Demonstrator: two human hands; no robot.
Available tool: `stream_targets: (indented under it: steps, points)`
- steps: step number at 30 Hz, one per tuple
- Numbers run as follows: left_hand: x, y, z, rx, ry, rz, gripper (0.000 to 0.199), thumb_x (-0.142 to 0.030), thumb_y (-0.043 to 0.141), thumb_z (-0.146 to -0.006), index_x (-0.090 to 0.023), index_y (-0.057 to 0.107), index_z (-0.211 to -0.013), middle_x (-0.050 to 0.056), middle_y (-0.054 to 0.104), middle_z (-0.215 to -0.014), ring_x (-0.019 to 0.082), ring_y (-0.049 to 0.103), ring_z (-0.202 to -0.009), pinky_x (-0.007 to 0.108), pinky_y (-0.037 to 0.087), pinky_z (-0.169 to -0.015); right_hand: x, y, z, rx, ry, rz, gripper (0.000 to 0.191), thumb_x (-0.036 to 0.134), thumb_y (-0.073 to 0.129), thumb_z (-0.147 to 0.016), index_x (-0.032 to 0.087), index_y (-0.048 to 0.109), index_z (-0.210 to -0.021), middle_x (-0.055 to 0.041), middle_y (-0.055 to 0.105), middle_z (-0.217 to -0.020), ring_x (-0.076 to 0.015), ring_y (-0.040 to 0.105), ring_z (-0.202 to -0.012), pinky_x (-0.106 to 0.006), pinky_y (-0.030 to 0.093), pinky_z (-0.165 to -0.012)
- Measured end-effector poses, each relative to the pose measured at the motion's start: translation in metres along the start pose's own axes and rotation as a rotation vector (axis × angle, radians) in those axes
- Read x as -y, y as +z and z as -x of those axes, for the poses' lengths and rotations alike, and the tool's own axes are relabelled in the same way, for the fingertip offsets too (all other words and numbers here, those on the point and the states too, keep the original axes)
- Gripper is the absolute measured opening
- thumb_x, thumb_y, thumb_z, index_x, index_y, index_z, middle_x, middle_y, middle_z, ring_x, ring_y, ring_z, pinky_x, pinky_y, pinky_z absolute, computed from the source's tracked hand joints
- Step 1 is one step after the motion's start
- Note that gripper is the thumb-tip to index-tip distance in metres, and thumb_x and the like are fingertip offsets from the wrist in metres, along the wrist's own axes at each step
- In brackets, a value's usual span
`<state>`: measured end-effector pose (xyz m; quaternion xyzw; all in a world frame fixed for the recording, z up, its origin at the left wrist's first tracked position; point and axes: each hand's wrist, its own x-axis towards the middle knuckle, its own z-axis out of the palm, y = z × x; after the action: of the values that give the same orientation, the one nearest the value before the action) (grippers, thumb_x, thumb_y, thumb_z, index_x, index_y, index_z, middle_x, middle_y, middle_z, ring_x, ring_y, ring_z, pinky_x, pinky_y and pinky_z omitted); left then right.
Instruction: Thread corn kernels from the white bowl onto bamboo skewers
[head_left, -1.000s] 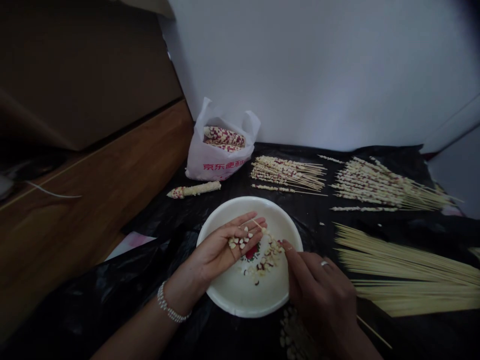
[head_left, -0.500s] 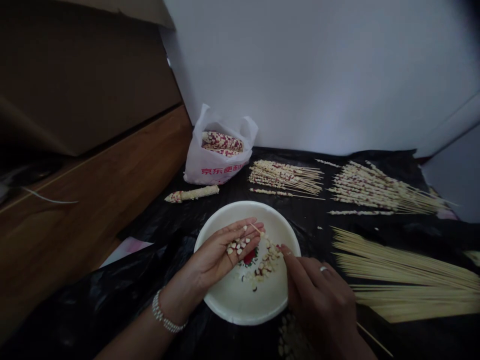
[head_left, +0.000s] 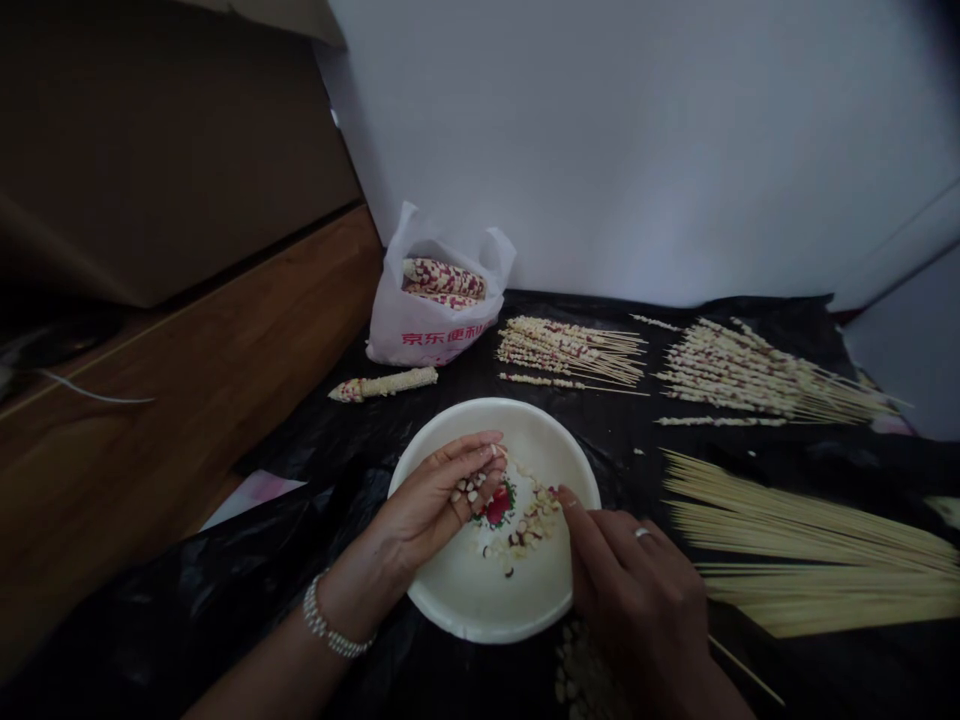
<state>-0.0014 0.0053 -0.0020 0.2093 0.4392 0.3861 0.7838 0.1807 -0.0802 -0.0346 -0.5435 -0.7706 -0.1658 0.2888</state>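
My left hand (head_left: pixel 442 495) is over the white bowl (head_left: pixel 480 620), its palm cupped around several loose corn kernels (head_left: pixel 471 487). Thumb and fingertips are closed on a kernel at the tip of a thin skewer. That bamboo skewer (head_left: pixel 742 670) passes under my right hand (head_left: pixel 637 575), which grips it at the bowl's right rim; its lower end sticks out behind the wrist. Kernels on the skewer are hard to tell from the white and dark red kernels (head_left: pixel 529 530) lying in the bowl.
Bare skewers (head_left: pixel 810 550) lie at right. Farther back are two piles of kernel-threaded skewers (head_left: pixel 570 350) (head_left: pixel 750 375). A partly stripped cob (head_left: pixel 386 385) lies left of them, before a white bag (head_left: pixel 427 335) of corn cobs (head_left: pixel 446 280). A black plastic sheet (head_left: pixel 315 540) covers the surface.
My left thumb and fingers have closed from a more open palm and now pinch a kernel at the skewer tip. My right hand stays nearly in place.
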Motion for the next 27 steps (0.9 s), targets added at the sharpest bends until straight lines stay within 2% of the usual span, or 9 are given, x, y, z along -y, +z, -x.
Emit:
stream_targets:
  steps: [3,8,11,16,22,27]
  points:
    - [-0.0005,0.0006,-0.0002,0.001,0.002,0.039,0.022,-0.010,0.067,-0.076,-0.019,0.068,-0.097,0.001,0.069,-0.087,0.009,0.064,-0.080,0.016,0.051,-0.075,0.0008,0.0004,0.0009,0.017,-0.008,-0.006,0.037,0.010,0.052,-0.085,0.010,0.055,-0.122,-0.0034,0.060,-0.073,-0.0131,0.052,-0.070,-0.030,0.037,-0.069]
    - [-0.0002,0.0008,-0.0019,-0.049,0.001,0.110,0.013,-0.008,0.069,-0.074,-0.018,0.068,-0.083,-0.001,0.068,-0.085,0.007,0.062,-0.080,0.015,0.049,-0.077,0.0015,-0.0002,0.0011,0.006,-0.014,-0.022,0.037,0.008,0.055,-0.083,0.009,0.056,-0.121,-0.0034,0.060,-0.074,-0.0133,0.052,-0.070,-0.030,0.037,-0.069]
    - [0.0006,-0.0004,-0.0028,-0.054,0.012,0.097,0.014,-0.008,0.070,-0.073,-0.018,0.068,-0.082,-0.001,0.068,-0.084,0.007,0.062,-0.080,0.015,0.049,-0.078,0.0013,-0.0003,0.0012,0.002,-0.007,-0.030,0.039,0.009,0.056,-0.083,0.009,0.055,-0.122,-0.0030,0.061,-0.074,-0.0130,0.052,-0.071,-0.029,0.038,-0.070]
    - [0.0024,-0.0033,-0.0027,-0.005,0.025,0.060,0.015,-0.008,0.072,-0.070,-0.017,0.070,-0.082,-0.001,0.068,-0.081,0.008,0.062,-0.072,0.016,0.051,-0.069,0.0006,0.0004,0.0014,-0.013,-0.008,-0.021,0.038,0.011,0.057,-0.084,0.011,0.056,-0.122,-0.0036,0.063,-0.076,-0.0132,0.054,-0.072,-0.029,0.038,-0.071]
    - [0.0046,-0.0048,-0.0038,-0.001,0.024,0.091,0.015,-0.010,0.069,-0.075,-0.015,0.070,-0.089,0.003,0.069,-0.099,0.008,0.063,-0.085,0.016,0.050,-0.079,-0.0006,0.0014,0.0013,-0.012,-0.010,-0.031,0.037,0.011,0.055,-0.084,0.011,0.057,-0.121,-0.0039,0.062,-0.075,-0.0134,0.053,-0.071,-0.029,0.038,-0.070]
    - [0.0056,-0.0068,-0.0059,0.010,0.007,0.110,0.017,-0.010,0.070,-0.073,-0.016,0.070,-0.089,0.002,0.069,-0.092,0.008,0.063,-0.082,0.016,0.051,-0.077,-0.0016,0.0005,0.0004,-0.007,-0.014,-0.026,0.041,0.011,0.054,-0.084,0.011,0.053,-0.125,-0.0031,0.062,-0.074,-0.0129,0.053,-0.070,-0.029,0.038,-0.069]
